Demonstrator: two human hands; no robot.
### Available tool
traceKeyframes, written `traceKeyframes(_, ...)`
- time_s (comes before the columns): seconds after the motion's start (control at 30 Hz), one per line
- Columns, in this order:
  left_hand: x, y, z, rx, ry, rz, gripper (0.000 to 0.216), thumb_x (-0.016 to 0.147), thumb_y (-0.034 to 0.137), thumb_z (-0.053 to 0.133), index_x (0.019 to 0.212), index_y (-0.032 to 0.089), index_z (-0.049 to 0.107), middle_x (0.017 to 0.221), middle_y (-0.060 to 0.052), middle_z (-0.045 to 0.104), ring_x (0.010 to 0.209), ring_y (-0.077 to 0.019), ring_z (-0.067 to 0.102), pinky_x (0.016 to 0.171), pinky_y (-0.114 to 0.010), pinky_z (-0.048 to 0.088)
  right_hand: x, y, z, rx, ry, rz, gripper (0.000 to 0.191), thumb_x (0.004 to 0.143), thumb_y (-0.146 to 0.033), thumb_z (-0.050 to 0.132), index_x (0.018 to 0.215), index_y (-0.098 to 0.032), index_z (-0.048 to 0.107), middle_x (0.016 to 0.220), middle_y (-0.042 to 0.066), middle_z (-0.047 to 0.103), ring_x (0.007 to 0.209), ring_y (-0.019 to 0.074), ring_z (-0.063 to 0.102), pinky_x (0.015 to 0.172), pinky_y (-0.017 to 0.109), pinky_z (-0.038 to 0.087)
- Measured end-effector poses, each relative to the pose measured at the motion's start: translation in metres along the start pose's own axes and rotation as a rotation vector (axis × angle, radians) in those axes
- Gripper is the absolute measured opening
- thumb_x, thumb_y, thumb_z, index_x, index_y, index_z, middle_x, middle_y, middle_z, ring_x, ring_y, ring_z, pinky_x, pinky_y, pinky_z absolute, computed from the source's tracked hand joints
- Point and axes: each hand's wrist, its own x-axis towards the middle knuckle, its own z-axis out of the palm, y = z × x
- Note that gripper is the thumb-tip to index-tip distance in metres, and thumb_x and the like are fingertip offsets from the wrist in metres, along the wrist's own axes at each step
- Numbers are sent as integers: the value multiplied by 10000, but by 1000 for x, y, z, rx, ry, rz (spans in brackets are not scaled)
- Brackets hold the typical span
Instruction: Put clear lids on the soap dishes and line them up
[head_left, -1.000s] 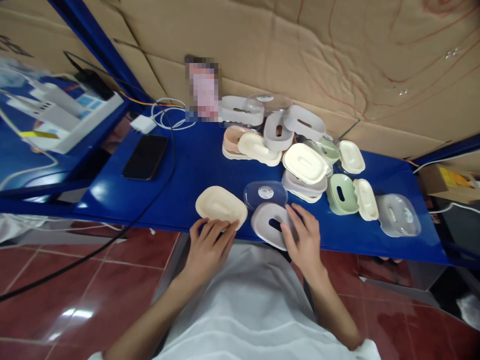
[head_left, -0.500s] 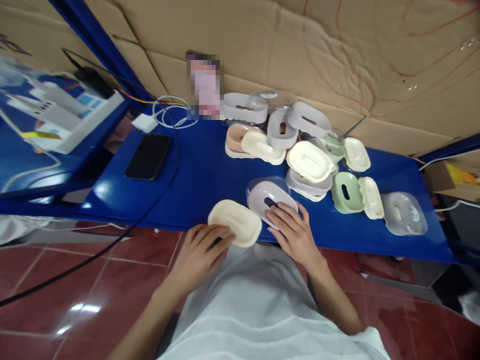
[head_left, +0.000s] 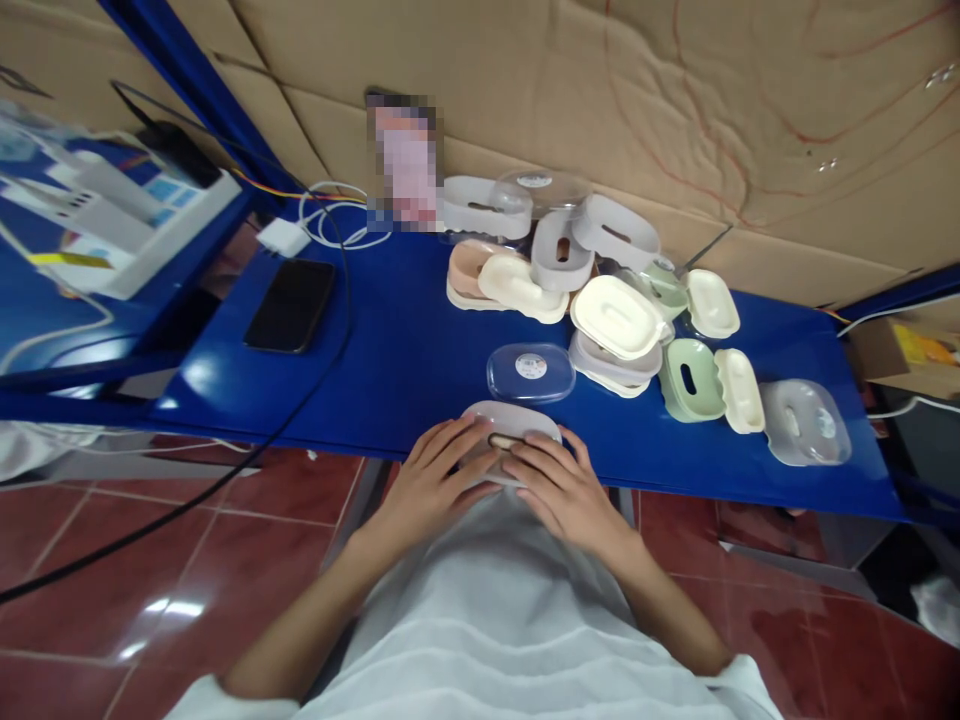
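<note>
- Shirt [head_left: 517, 620] is coming right up to the near edge of the table [head_left: 390, 350], so both arms are reaching in from the sides.
- The left hand [head_left: 439, 475] and right hand [head_left: 566, 485] are gripping the grey dish [head_left: 517, 413] at opposite ends, fingers meeting near its slot, probably to steady it evenly.
- Both grips are narrow, curled around the dish; how hard they are pressing, I cannot tell.
- This dish is lying at the table's near edge, before the shirt; the hands are hiding whether it is resting or slightly raised. Something cream is showing through the slot, perhaps a tray beneath.
- Just beyond, the clear lid [head_left: 531, 372] is lying flat and apart from the fingers, apparently set aside within easy reach.
- Rightward, the cream tray [head_left: 615, 318] is topping a pile, presumably to save room.
- The green dish [head_left: 690, 380] is standing beside a wavy tray [head_left: 740, 392]; farther right, the covered dish [head_left: 807, 425] is sitting alone.
- On the left, the phone [head_left: 291, 305] is lying flat, well apart from the dishes.
- Farther back, the peach dish [head_left: 469, 262] and others are crowding toward the cardboard [head_left: 525, 80], perhaps leaving the front open.
</note>
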Motion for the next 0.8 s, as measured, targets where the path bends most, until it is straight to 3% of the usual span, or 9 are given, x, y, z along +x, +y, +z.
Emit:
traceKeyframes(0.13, -3, -3, -1, -51, -78, -9, 468, 991, 201, 750, 1445, 257, 650, 1474, -122, 702, 1505, -312, 550, 1215, -507, 500, -1, 8, -1, -24, -59, -14, 401, 1120, -298, 548, 1515, -261, 601, 1527, 75, 676, 1507, 246, 541, 1348, 562, 261)
traceKeyframes(0.27, -6, -4, -3, -81, -44, -43, 450, 968, 196, 769, 1398, 286, 670, 1486, -130, 684, 1488, -328, 565, 1184, -540, 526, 7, 36, -23, 45, 24, 59, 477, 1133, -247, 439, 1600, -300, 525, 1622, 84, 589, 1547, 248, 506, 1298, 549, 369)
traceKeyframes(0.4, -8, -8, -8, -103, 13, -110, 439, 909, 182, 824, 1317, 262, 682, 1627, -183, 493, 1594, -432, 402, 1188, -643, 499, 27, 65, -33, -75, 31, 190, 534, 1132, -248, 447, 1663, -306, 444, 1706, 83, 482, 1603, 293, 417, 1293, 574, 372)
traceKeyframes(0.47, -10, -11, -13, -110, 1, -152, 431, 907, 183, 825, 1304, 254, 671, 1687, -185, 400, 1618, -459, 349, 1198, -675, 481, 34, 72, -28, -120, 9, 190, 515, 1124, -313, 516, 1638, -286, 485, 1649, 113, 542, 1552, 316, 472, 1279, 579, 391)
traceKeyframes(0.57, -13, -14, -24, -144, -47, -185, 435, 942, 186, 786, 1346, 251, 639, 1726, -175, 348, 1609, -436, 378, 1213, -646, 491, 36, 73, -18, -138, 63, 200, 472, 1092, -402, 606, 1538, -247, 605, 1403, 156, 671, 1422, 341, 572, 1222, 592, 455)
traceKeyframes(0.63, -14, -14, -31, -189, -96, -201, 434, 979, 181, 740, 1387, 271, 622, 1758, -150, 304, 1621, -415, 366, 1243, -626, 473, 32, 71, -14, -101, 122, 234, 466, 1082, -432, 621, 1508, -243, 634, 1321, 156, 658, 1422, 352, 567, 1192, 583, 497)
traceKeyframes(0.73, -12, -14, -34, -259, -148, -270, 479, 1019, 210, 699, 1469, 312, 573, 1793, -128, 233, 1632, -392, 355, 1260, -601, 470, 23, 64, -14, 32, 205, 305, 468, 1107, -400, 573, 1561, -288, 584, 1378, 143, 602, 1452, 318, 560, 1190, 525, 536)
traceKeyframes(0.8, -9, -14, -30, -308, -112, -330, 628, 1006, 258, 736, 1568, 328, 465, 1787, -156, 235, 1613, -386, 395, 1246, -598, 488, 18, 55, -16, 128, 232, 323, 494, 1118, -372, 545, 1610, -324, 525, 1431, 130, 584, 1428, 292, 592, 1198, 505, 543)
